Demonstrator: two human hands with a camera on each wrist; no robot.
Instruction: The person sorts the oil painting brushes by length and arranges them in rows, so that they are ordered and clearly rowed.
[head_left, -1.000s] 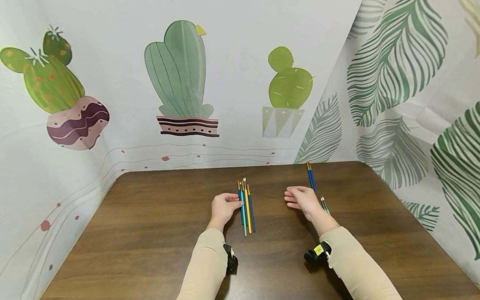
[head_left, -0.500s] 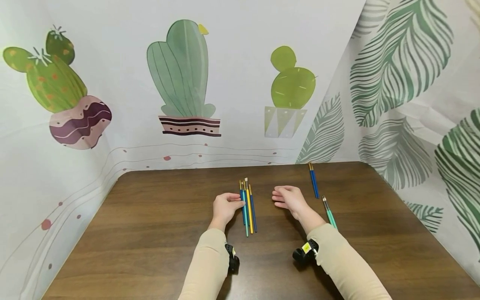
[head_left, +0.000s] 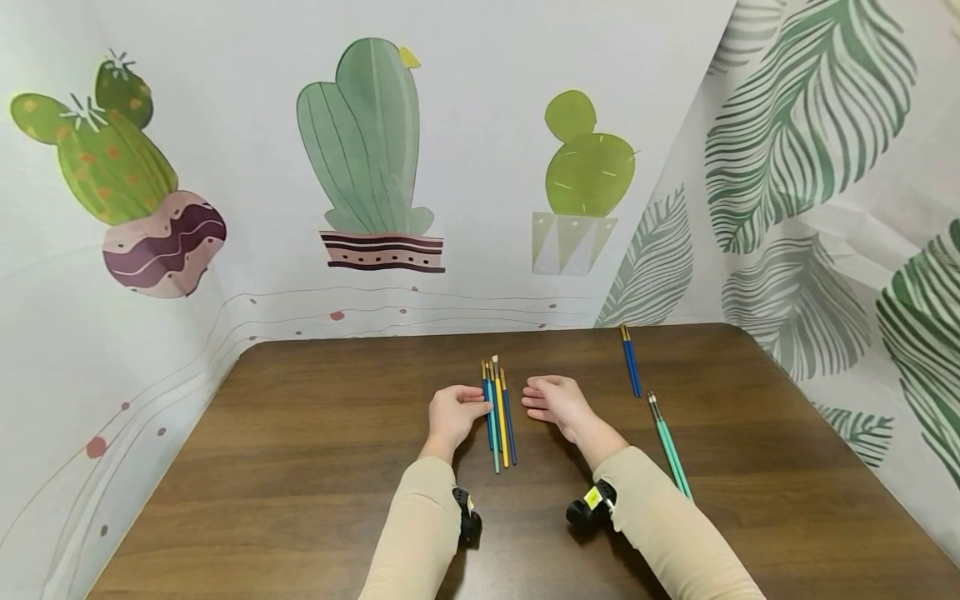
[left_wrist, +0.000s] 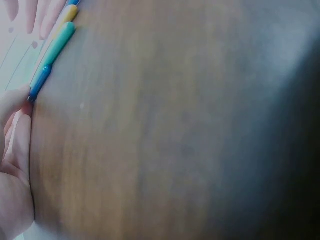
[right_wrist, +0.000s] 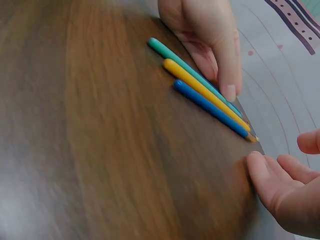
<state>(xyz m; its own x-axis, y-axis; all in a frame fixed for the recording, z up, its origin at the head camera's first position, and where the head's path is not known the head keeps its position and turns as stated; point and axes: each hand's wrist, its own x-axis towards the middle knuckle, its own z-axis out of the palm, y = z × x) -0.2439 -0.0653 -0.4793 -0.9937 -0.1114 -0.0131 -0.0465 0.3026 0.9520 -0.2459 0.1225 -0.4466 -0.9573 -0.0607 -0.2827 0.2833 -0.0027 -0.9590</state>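
Paintbrushes (head_left: 501, 418) lie near the middle of our surface's (head_left: 285, 467) far edge. We touch them with our left hand (head_left: 452, 417), fingers loose; our right hand (head_left: 558, 403), fingers loose too, holds nothing beside them.

Paintbrush cluster (head_left: 501, 417): lying roughly parallel, bristles toward 12 o'clock. Yellow brush (head_left: 502, 433), pale-tipped, at teal brush's (head_left: 496, 446) 3 o'clock; brown-tipped blue brush (head_left: 509, 425) outermost at 3 o'clock.
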